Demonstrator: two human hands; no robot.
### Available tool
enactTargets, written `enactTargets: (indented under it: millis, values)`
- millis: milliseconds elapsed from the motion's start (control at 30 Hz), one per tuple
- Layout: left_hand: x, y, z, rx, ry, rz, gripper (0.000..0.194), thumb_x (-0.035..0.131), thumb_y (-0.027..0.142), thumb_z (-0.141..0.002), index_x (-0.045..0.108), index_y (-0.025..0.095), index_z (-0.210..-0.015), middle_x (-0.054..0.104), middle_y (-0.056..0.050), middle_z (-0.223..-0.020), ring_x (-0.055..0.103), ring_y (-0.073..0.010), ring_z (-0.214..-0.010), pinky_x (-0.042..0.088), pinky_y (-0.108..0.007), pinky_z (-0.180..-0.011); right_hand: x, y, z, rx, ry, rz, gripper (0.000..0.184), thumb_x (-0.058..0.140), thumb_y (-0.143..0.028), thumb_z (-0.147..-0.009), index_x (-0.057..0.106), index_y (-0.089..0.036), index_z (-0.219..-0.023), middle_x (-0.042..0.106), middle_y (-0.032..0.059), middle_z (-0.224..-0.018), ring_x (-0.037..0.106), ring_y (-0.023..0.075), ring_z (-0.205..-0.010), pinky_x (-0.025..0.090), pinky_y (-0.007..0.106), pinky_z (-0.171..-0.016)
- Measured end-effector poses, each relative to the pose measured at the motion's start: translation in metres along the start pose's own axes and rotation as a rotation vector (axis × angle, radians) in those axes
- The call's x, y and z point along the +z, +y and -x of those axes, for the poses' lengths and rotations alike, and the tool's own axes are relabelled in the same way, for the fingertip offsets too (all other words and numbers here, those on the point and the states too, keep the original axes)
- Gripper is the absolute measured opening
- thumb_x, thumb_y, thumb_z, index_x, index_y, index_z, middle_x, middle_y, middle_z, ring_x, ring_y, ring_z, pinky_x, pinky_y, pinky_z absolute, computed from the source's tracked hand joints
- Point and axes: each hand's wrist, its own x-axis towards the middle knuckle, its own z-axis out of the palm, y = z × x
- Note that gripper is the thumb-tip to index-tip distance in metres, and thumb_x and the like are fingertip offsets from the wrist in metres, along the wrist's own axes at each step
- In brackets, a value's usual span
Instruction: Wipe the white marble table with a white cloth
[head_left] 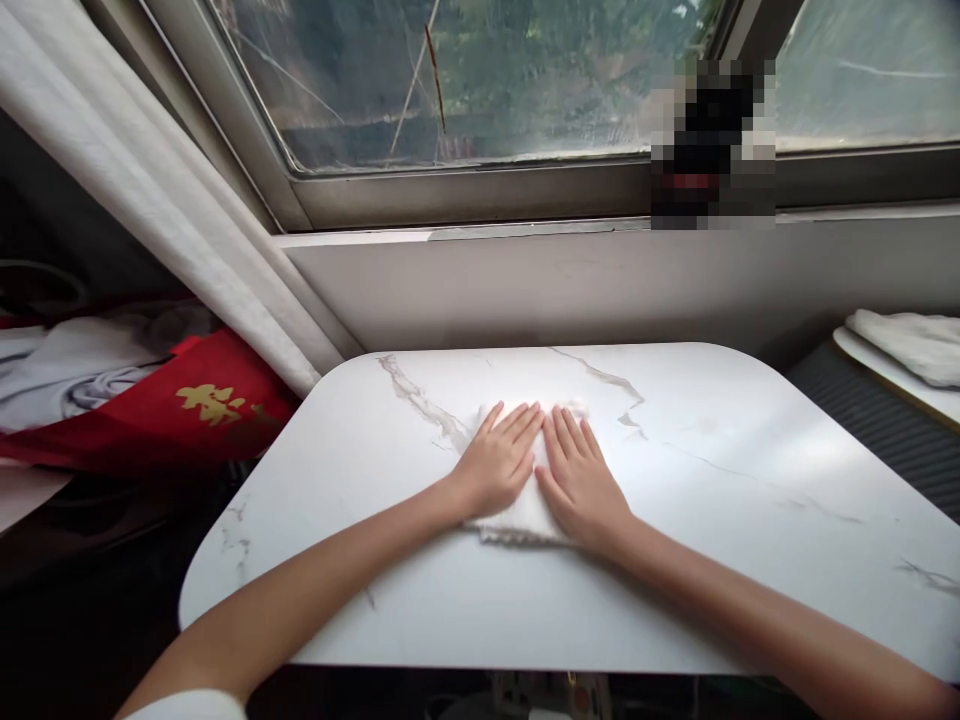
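A white cloth (517,522) lies flat near the middle of a white marble-patterned table (720,570). My left hand (496,460) rests palm down on the cloth's left part, its fingers stretched out and pointing away from me. On the right part lies my right hand (581,475), also flat, with fingers extended and thumb toward the left hand. The two hands nearly meet at the fingertips. Neither hand is gripping; both press on the cloth, and much of it is hidden beneath them.
A window (480,90) with a metal frame is behind the table, above a pale wall (525,280). At left hangs a white curtain (150,190) beside a red bag (225,390) with gold lettering. A folded white cloth (911,345) lies on a surface at far right.
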Motion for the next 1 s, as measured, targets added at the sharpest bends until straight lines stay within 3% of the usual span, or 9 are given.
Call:
enactTargets:
  millis: [100, 233, 333, 433, 567, 733, 867, 1000]
  values:
    - [-0.014, 0.027, 0.053, 0.007, -0.017, 0.028, 0.055, 0.03, 0.023, -0.093, 0.019, 0.016, -0.146, 0.024, -0.006, -0.15, 0.018, -0.0209, -0.138, 0.013, -0.045, -0.114, -0.013, -0.034, 0.045, -0.091, -0.029, -0.102, 0.07, 0.03, -0.036, -0.092, -0.008, -0.013, -0.147, 0.008, 0.0081, -0.153, 0.007, 0.027, -0.139, 0.022, 0.052, -0.112]
    - [-0.025, 0.047, 0.106, 0.004, -0.069, 0.043, 0.065, 0.036, 0.019, -0.089, 0.009, 0.017, -0.148, 0.021, -0.006, -0.15, 0.017, -0.0236, -0.138, 0.015, -0.047, -0.114, -0.021, -0.064, 0.076, -0.268, -0.042, -0.201, 0.083, 0.039, -0.039, -0.088, -0.015, -0.01, -0.145, 0.012, 0.0147, -0.151, 0.011, 0.034, -0.138, 0.026, 0.059, -0.107]
    - [-0.029, 0.051, 0.125, -0.014, -0.087, 0.046, 0.067, 0.037, 0.019, -0.088, 0.007, 0.017, -0.148, 0.02, -0.006, -0.15, 0.017, -0.0244, -0.138, 0.015, -0.047, -0.114, -0.02, -0.073, 0.081, -0.342, -0.052, -0.232, 0.089, 0.042, -0.042, -0.086, -0.017, -0.007, -0.144, 0.015, 0.0187, -0.149, 0.013, 0.0378, -0.137, 0.03, 0.062, -0.103]
    - [-0.03, 0.043, 0.125, -0.018, -0.103, 0.048, 0.066, 0.037, 0.02, -0.088, 0.008, 0.017, -0.148, 0.021, -0.006, -0.15, 0.016, -0.0238, -0.138, 0.015, -0.047, -0.114, -0.019, -0.073, 0.073, -0.337, -0.083, -0.237, 0.085, 0.04, -0.041, -0.088, -0.015, -0.009, -0.145, 0.013, 0.0159, -0.151, 0.012, 0.0351, -0.138, 0.026, 0.06, -0.107]
    - [-0.028, 0.006, 0.099, -0.042, -0.084, 0.023, 0.06, 0.035, 0.021, -0.09, 0.016, 0.014, -0.147, 0.022, -0.008, -0.15, 0.018, -0.0215, -0.138, 0.012, -0.045, -0.114, -0.008, -0.068, 0.033, -0.263, -0.12, -0.181, 0.074, 0.035, -0.039, -0.091, -0.003, -0.009, -0.147, 0.009, 0.0132, -0.152, 0.007, 0.0291, -0.139, 0.019, 0.052, -0.112]
    - [-0.024, -0.073, 0.05, -0.099, -0.063, -0.008, 0.053, 0.029, 0.024, -0.092, 0.026, 0.009, -0.143, 0.026, -0.01, -0.149, 0.02, -0.0179, -0.138, 0.008, -0.04, -0.114, 0.023, -0.059, -0.056, -0.165, -0.127, -0.067, 0.068, 0.029, -0.04, -0.091, 0.019, 0.001, -0.144, 0.016, 0.0179, -0.151, 0.006, 0.0285, -0.139, 0.011, 0.049, -0.113]
    - [-0.021, -0.136, 0.017, -0.141, -0.062, -0.046, 0.054, 0.028, 0.026, -0.091, 0.026, 0.01, -0.142, 0.024, -0.01, -0.15, 0.018, -0.0158, -0.138, 0.008, -0.038, -0.113, 0.044, -0.052, -0.126, -0.122, -0.144, -0.007, 0.068, 0.026, -0.04, -0.091, 0.02, 0.005, -0.142, 0.017, 0.0204, -0.15, 0.009, 0.0291, -0.139, 0.009, 0.047, -0.113]
    - [-0.018, -0.184, -0.009, -0.204, -0.051, -0.099, 0.054, 0.029, 0.026, -0.091, 0.027, 0.008, -0.141, 0.019, -0.012, -0.151, 0.014, -0.0162, -0.139, 0.01, -0.037, -0.113, 0.059, -0.048, -0.178, -0.103, -0.127, 0.018, 0.066, 0.025, -0.038, -0.091, 0.021, 0.002, -0.143, 0.02, 0.0187, -0.15, 0.012, 0.0267, -0.139, 0.008, 0.044, -0.113]
